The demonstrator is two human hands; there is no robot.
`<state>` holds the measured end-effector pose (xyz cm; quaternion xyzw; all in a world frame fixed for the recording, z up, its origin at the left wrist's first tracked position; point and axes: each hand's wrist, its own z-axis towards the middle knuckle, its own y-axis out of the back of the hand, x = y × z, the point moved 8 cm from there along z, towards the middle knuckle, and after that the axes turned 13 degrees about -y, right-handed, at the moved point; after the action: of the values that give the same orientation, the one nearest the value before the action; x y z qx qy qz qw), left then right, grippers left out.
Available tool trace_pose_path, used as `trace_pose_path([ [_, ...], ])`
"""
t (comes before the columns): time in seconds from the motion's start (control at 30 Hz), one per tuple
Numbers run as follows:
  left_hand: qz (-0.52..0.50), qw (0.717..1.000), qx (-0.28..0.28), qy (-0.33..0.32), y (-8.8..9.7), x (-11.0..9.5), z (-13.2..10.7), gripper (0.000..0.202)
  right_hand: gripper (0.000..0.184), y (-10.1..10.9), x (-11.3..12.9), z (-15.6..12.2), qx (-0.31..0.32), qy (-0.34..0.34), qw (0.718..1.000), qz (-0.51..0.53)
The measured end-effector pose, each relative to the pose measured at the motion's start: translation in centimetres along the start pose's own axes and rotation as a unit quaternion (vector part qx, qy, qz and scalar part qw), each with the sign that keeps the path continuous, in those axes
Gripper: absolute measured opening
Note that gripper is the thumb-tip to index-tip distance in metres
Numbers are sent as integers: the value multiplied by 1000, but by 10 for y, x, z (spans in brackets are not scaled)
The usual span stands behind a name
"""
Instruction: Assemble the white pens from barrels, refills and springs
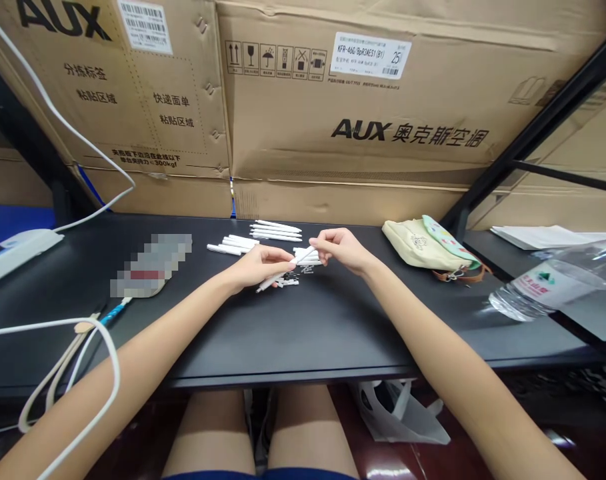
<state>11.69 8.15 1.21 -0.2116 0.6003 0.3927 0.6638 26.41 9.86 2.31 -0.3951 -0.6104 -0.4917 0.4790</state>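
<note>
Both my hands meet over the middle of the black table [303,333]. My left hand [260,265] is closed around the lower part of a white pen [285,271] that slants up to the right. My right hand [339,248] pinches the pen's upper end with its fingertips. Just beyond the hands lie several more white pens [277,231] in loose rows, another group of white pens [233,244] to the left, and some small white pen parts [289,283] under the held pen.
A cream and green pouch [427,248] lies at the right, a plastic water bottle [553,283] on its side further right. A blurred grey object [150,265] sits at left, with white cables [73,360]. Large cardboard boxes [363,133] wall the back.
</note>
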Motion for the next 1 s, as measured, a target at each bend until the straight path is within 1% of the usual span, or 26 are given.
trace_pose_path([
  [0.1, 0, 1000, 5, 5, -2, 0, 0, 26, 43, 0, 1, -1, -7, 10, 1000, -15],
  [0.23, -8, 1000, -3, -4, 1, 3, 1, 28, 33, -2, 5, -5, 10, 14, 1000, 6],
  [0.3, -9, 1000, -4, -7, 2, 4, 2, 29, 34, -4, 7, -6, 24, 13, 1000, 14],
  [0.4, 2, 1000, -9, -4, 3, 5, 2, 30, 33, -4, 7, -6, 17, 6, 1000, 6],
  [0.53, 14, 1000, -6, 7, 2, 4, 0, 30, 47, -5, 4, -3, 1, 5, 1000, -18],
  [0.57, 14, 1000, -3, 10, 1, 4, 0, 30, 48, -5, 3, -3, 3, 5, 1000, -20],
  [0.67, 12, 1000, -5, 8, 1, 3, 0, 32, 36, -7, 3, -4, 23, 2, 1000, -15],
  [0.73, 8, 1000, -10, 2, 2, 4, 1, 32, 36, -7, 5, -5, 35, 5, 999, -15],
  [0.8, 9, 1000, -14, -5, 3, 5, 2, 31, 34, -6, 6, -6, 34, 6, 999, -16],
  [0.97, 7, 1000, -5, -9, 1, 9, 2, 30, 42, -6, 3, -4, 22, -4, 999, -23],
  [1.0, 5, 1000, -3, -11, 1, 9, 3, 29, 42, -6, 2, -4, 22, -3, 1000, -19],
])
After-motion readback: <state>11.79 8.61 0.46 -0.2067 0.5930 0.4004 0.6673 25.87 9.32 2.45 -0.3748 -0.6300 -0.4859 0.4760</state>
